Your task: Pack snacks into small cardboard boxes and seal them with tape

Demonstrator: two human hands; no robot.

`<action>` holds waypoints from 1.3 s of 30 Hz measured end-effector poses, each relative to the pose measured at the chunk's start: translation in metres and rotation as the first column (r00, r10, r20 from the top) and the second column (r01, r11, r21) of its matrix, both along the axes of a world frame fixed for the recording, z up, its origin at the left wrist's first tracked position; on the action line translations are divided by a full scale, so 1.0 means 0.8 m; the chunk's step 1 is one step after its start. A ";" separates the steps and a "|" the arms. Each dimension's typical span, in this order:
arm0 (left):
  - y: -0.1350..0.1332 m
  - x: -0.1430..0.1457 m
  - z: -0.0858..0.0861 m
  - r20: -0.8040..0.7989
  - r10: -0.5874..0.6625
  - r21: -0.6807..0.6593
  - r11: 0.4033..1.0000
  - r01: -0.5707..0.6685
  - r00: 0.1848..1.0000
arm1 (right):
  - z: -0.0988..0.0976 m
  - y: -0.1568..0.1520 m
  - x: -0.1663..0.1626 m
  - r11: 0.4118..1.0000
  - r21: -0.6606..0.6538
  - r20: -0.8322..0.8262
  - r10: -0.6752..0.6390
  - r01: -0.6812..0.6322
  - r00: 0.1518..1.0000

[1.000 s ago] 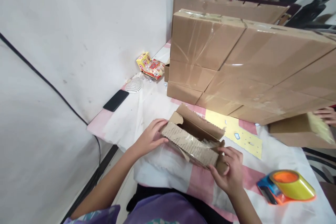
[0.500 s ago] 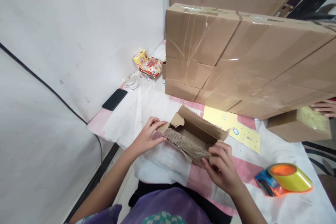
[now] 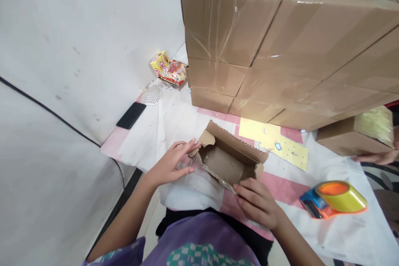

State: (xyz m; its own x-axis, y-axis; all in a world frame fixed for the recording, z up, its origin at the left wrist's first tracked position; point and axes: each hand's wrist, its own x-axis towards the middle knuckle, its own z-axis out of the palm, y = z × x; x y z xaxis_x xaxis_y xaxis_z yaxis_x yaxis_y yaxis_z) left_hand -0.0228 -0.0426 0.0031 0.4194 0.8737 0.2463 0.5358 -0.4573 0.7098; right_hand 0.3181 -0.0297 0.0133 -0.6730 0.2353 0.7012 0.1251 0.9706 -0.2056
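A small brown cardboard box (image 3: pixel 224 164) lies on the cloth in front of me, its top open and its bare inside showing. Its far flap stands up, and the near flap leans outward. My left hand (image 3: pixel 174 162) is at the box's left end, fingers stretched out against the end flap and thumb apart. At the near right corner, my right hand (image 3: pixel 257 201) has its fingers closed over the near edge. To the right of it lies a tape dispenser (image 3: pixel 333 199) with a roll of yellowish tape.
A wall of taped cartons (image 3: pixel 280 54) stands behind the box. Another person's hand (image 3: pixel 380 157) is at a taped carton (image 3: pixel 349 135) on the right. Yellow card (image 3: pixel 293 151), a black phone (image 3: pixel 131 115), a white perforated piece (image 3: pixel 151 95) and snack packs (image 3: pixel 172 72) lie around.
The near flap has tipped outward, so more of the box's inside shows. My right hand has shifted slightly left and down. The other person's hand has moved lower on the right carton.
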 end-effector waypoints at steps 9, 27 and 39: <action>0.008 0.013 0.003 0.079 -0.024 -0.113 0.993 0.032 0.997 | 0.011 -0.011 -0.008 0.959 0.251 0.023 0.129 -0.131 0.991; -0.006 0.040 -0.051 0.438 0.204 0.178 0.935 -0.306 0.876 | -0.041 -0.024 0.072 0.891 -0.111 -0.256 -0.455 0.441 0.853; 0.252 -0.141 -0.056 0.412 0.734 -0.086 0.621 -0.779 0.540 | -0.118 -0.038 0.038 0.252 -0.752 0.208 -0.787 0.609 0.581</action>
State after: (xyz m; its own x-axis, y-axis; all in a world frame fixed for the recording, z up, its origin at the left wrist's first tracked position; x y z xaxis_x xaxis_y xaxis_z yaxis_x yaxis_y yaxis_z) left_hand -0.1356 0.1594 -0.0417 -0.5323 0.7832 0.3214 0.4194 -0.0858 0.9037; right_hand 0.3483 -0.0598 -0.0807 0.1300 0.9840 0.1219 0.5535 0.0300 -0.8323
